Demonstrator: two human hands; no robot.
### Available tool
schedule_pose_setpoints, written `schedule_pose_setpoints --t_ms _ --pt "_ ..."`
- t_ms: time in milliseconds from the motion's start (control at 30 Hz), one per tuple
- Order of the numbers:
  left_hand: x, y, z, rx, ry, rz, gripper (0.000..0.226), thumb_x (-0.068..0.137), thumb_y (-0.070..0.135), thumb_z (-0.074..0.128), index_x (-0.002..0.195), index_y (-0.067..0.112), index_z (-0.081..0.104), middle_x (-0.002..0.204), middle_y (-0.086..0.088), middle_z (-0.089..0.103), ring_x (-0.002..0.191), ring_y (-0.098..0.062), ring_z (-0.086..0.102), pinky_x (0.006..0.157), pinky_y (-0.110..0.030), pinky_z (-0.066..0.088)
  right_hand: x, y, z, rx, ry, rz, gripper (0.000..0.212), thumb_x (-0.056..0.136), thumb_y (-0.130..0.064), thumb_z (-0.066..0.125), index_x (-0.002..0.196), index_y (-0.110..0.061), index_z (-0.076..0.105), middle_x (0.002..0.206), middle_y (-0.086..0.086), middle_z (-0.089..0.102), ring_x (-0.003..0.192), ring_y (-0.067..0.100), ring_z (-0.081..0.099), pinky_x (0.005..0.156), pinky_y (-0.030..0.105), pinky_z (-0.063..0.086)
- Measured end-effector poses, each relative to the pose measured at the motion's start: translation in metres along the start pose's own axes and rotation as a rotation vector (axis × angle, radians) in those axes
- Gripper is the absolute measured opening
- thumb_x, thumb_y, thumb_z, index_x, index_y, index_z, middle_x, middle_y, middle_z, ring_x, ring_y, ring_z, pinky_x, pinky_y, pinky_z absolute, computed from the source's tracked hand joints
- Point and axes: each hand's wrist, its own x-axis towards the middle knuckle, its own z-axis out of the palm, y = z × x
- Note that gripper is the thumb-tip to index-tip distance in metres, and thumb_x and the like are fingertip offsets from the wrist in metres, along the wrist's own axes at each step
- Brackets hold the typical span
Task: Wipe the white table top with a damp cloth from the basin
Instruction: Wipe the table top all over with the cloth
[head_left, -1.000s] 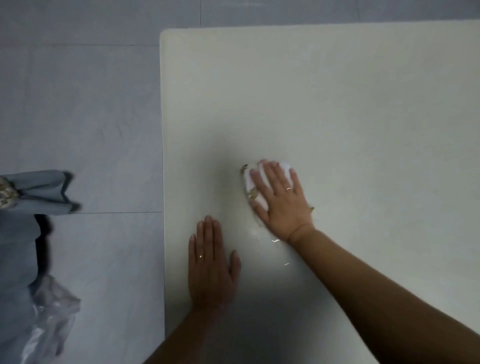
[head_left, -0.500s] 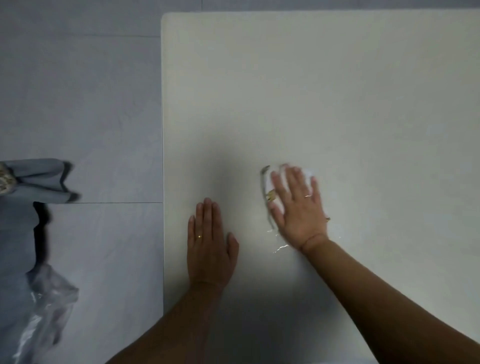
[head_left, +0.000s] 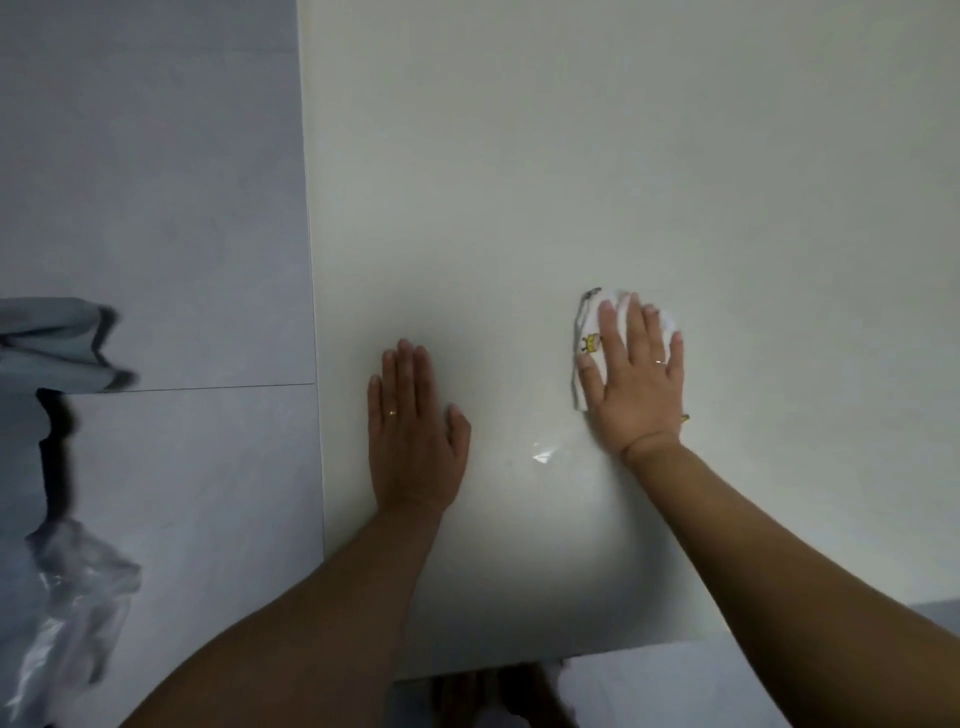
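The white table top (head_left: 623, 156) fills most of the head view. My right hand (head_left: 634, 384) lies flat on a small white cloth (head_left: 589, 325) with a yellow print, pressing it onto the table right of centre. Most of the cloth is hidden under the palm and fingers. My left hand (head_left: 410, 436) rests flat on the table near its left edge, fingers together, with nothing in it. A wet shiny streak (head_left: 545, 454) shows between the two hands. No basin is in view.
Grey tiled floor (head_left: 156, 208) lies left of the table. A grey fabric item (head_left: 52, 343) and a clear plastic bag (head_left: 67, 613) sit at the far left. The table's near edge (head_left: 519, 670) runs along the bottom, with feet below it.
My right hand has slid the cloth to the right across the table, leaving a wet streak behind. My left hand has stayed flat near the left edge.
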Motion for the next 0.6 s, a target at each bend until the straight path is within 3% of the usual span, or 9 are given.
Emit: schedule_pose_setpoints --t_ms 67,133,233,333,400,533,600 --pt "-0.001 0.000 0.002 0.012 0.025 0.014 0.064 0.090 0.027 0.035 0.147 -0.002 0.027 0.155 -0.021 0.025 0.144 -0.035 0.023 0.118 -0.047 0.020 -0.001 -0.010 0.005 0.061 0.032 0.167 0.060 0.098 -0.049 0.017 0.151 -0.027 0.000 0.161 0.004 -0.002 0.147 0.021 -0.007 0.118 0.045 -0.007" --pt "-0.002 -0.001 0.003 0.026 0.042 0.021 0.064 0.091 0.027 0.036 0.147 -0.002 0.026 0.155 -0.021 0.025 0.144 -0.035 0.022 0.118 -0.047 0.018 -0.020 -0.038 0.014 0.070 0.036 0.179 0.062 0.098 -0.047 0.020 0.151 -0.024 -0.001 0.160 0.007 -0.003 0.147 0.024 -0.006 0.117 0.048 -0.006" --pt "-0.005 -0.001 0.002 0.024 0.055 0.027 0.064 0.090 0.026 0.036 0.147 -0.003 0.027 0.154 -0.022 0.026 0.144 -0.035 0.023 0.119 -0.047 0.016 -0.064 -0.062 0.026 -0.005 0.005 -0.147 0.064 0.096 -0.049 0.021 0.151 -0.022 0.007 0.160 0.008 0.004 0.147 0.027 0.001 0.118 0.049 -0.002" --pt "-0.007 0.003 -0.001 0.050 0.046 0.063 0.062 0.092 0.026 0.035 0.146 -0.003 0.028 0.154 -0.021 0.027 0.144 -0.034 0.023 0.119 -0.047 0.015 -0.071 -0.028 0.023 -0.027 0.005 -0.377 0.061 0.095 -0.049 0.024 0.150 -0.024 0.016 0.159 0.006 0.013 0.147 0.025 0.010 0.119 0.049 0.006" --pt "-0.012 0.002 -0.003 0.086 0.048 0.113 0.060 0.095 0.027 0.035 0.147 -0.002 0.027 0.155 -0.021 0.026 0.145 -0.033 0.022 0.119 -0.046 0.014 -0.067 -0.003 0.019 -0.042 -0.005 -0.302 0.061 0.095 -0.049 0.021 0.151 -0.026 0.010 0.160 0.004 0.007 0.147 0.022 0.004 0.119 0.045 0.000" --pt "-0.078 0.014 0.003 0.050 0.060 0.152 0.059 0.097 0.027 0.032 0.147 -0.002 0.027 0.155 -0.020 0.024 0.145 -0.032 0.020 0.118 -0.047 0.018 -0.076 -0.005 0.023 0.055 0.002 0.092 0.060 0.098 -0.046 0.020 0.151 -0.027 -0.003 0.160 0.003 -0.005 0.147 0.021 -0.008 0.118 0.045 -0.008" --pt "-0.122 0.025 0.010 0.025 0.014 0.134 0.058 0.096 0.026 0.034 0.145 -0.003 0.030 0.154 -0.020 0.027 0.144 -0.034 0.025 0.116 -0.048 0.022 -0.102 -0.031 0.030 0.065 0.010 0.101 0.061 0.098 -0.045 0.020 0.151 -0.024 -0.002 0.160 0.008 -0.004 0.147 0.025 -0.005 0.117 0.048 -0.008"
